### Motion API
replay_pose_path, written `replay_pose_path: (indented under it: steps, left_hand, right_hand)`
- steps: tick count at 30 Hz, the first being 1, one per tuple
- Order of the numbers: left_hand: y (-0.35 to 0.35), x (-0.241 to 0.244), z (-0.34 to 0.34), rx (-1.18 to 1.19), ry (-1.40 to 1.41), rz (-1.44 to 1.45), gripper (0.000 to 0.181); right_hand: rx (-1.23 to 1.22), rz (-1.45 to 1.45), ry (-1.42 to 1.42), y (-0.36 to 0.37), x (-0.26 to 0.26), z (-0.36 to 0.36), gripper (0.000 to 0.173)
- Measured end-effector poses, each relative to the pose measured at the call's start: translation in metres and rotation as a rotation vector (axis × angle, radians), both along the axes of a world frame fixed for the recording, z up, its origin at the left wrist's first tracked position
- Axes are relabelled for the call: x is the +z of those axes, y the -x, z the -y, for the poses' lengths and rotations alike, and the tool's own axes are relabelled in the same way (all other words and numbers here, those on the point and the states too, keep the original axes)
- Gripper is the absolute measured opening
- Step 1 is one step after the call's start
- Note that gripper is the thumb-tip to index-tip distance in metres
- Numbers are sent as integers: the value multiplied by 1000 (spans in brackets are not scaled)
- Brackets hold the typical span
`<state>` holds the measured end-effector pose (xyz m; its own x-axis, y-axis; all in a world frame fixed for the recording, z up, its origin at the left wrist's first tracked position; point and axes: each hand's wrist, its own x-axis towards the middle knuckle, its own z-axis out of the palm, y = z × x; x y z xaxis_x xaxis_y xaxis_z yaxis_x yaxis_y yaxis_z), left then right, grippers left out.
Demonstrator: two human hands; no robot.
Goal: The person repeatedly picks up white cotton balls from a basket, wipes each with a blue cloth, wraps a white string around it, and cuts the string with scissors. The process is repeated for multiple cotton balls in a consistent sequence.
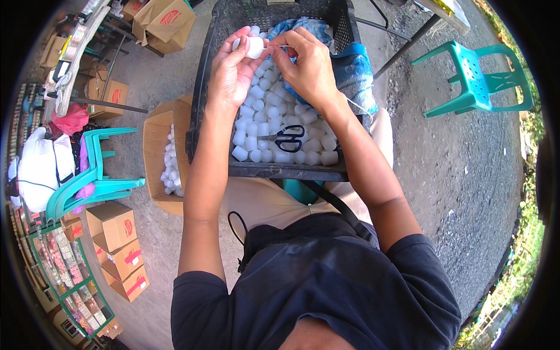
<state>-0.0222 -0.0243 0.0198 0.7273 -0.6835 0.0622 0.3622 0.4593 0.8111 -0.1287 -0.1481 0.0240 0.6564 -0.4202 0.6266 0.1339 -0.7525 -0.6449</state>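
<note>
My left hand grips a white cylindrical piece, perhaps a wax candle, between thumb and fingers. My right hand pinches a thin white strand close against the piece's right end. Both hands are above a black plastic crate. Inside it lie many similar white cylinders, loose and piled. Scissors with dark blue handles rest on them near the front wall. A blue and white cloth drapes over the crate's right side, with a white cord hanging across it.
On my left, an open cardboard box holds more white pieces. Stacked teal plastic chairs and cardboard boxes stand farther left. A teal chair is on the right. Table legs rise beyond the crate's right side.
</note>
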Motion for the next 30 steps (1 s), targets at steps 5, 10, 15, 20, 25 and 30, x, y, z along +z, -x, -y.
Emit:
replay_pose_path:
  steps: [5,10,15,20,25,30]
  left_hand:
    - [0,-7,3,-22,16,-16,37]
    - [3,-12,6,-41,28,-84,41]
    - [3,-11,6,3,52,-81,41]
    - [0,-6,1,83,-19,-134,36]
    - [9,-2,2,-189,-261,57,27]
    - [13,-10,4,-233,-268,82,25]
  right_hand:
    - [-36,19,-8,-3,-4,-5,11]
    - [-54,18,-7,-5,-5,-8,10]
    - [8,36,-58,-5,-4,-6,9]
    - [12,-5,-101,-5,-5,2,10]
    - [289,95,-937,-14,-6,3,11]
    - [477,38,-1296,-26,-21,7,16]
